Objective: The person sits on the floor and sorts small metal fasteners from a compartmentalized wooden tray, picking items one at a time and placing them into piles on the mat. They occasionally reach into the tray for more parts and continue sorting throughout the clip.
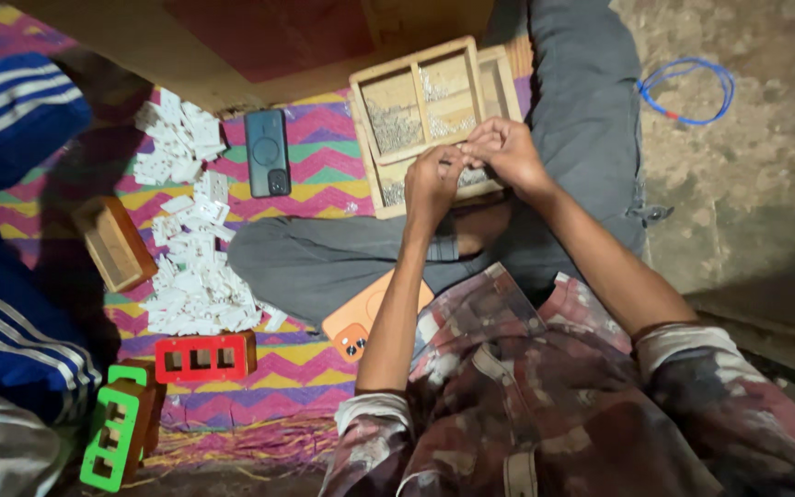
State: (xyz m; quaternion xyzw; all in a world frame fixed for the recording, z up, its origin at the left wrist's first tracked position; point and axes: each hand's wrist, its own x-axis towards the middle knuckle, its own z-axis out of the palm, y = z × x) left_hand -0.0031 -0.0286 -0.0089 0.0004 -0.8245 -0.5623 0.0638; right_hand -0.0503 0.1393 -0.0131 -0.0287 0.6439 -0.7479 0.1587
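Head view looks straight down at someone sitting cross-legged on a zigzag woven mat [310, 138]; both hands meet right over the near edge of a wooden compartment tray [416, 69] that rests against the legs; the compartments hold heaps of tiny silvery metal bits [393, 129], screws or pins maybe, too small to call.

Left hand [432, 179] and right hand [505, 152] are both curled in, fingertips pinched together and touching each other; whatever sits between them is hidden, so I honestly can't tell what's being gripped, only that neither hand is spread open; looks like a fine pinch on something very small.

Handling-wise, my guess: those metal bits are light, hard and a bit slippery, easy to drop or scatter; you'd want thumb and forefinger tips on one piece at a time, not a scoop; the tray itself looks stiff and light, best grabbed by its outer rim.

Around it: a pile of small white plastic parts [190, 276] off to the left on the mat; a dark phone [267, 152] lying flat beside the tray; an orange phone [361, 322] tucked by the knee; a red frame block [204, 357] and a green one [114, 433] nearer the camera; a small wooden box [114, 241]; a blue cable loop [687, 87] on the bare floor.
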